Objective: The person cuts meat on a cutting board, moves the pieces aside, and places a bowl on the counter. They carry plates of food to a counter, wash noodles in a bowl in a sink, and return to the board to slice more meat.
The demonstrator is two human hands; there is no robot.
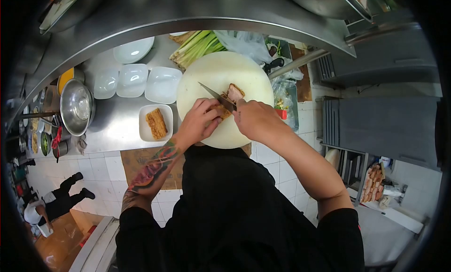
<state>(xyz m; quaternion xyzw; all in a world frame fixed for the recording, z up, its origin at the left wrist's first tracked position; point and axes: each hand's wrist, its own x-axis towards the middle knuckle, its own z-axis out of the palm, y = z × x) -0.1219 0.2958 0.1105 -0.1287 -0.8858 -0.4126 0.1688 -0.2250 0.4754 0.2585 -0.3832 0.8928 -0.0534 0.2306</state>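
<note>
On a round cream chopping board [197, 67] lies a browned piece of roast pork [221, 113], with my left hand [202, 119] closed on its near left side. The fingers are curled and partly hide it. My right hand [256, 119] grips a kitchen knife [216, 95]; the handle is hidden in the fist and the blade points up and left across the meat. Just beyond the blade, a cut chunk of pork [236, 92] shows a pale inside and brown crust. Left of the board, a square white dish [143, 135] holds another browned slab [156, 123].
White bowls [163, 85] and a metal bowl [76, 107] stand left on the steel counter [108, 131]. Green stalks [199, 49] and plastic bags [244, 44] lie behind the board. A steel shelf [211, 11] overhangs the counter. At far left is another person [51, 201].
</note>
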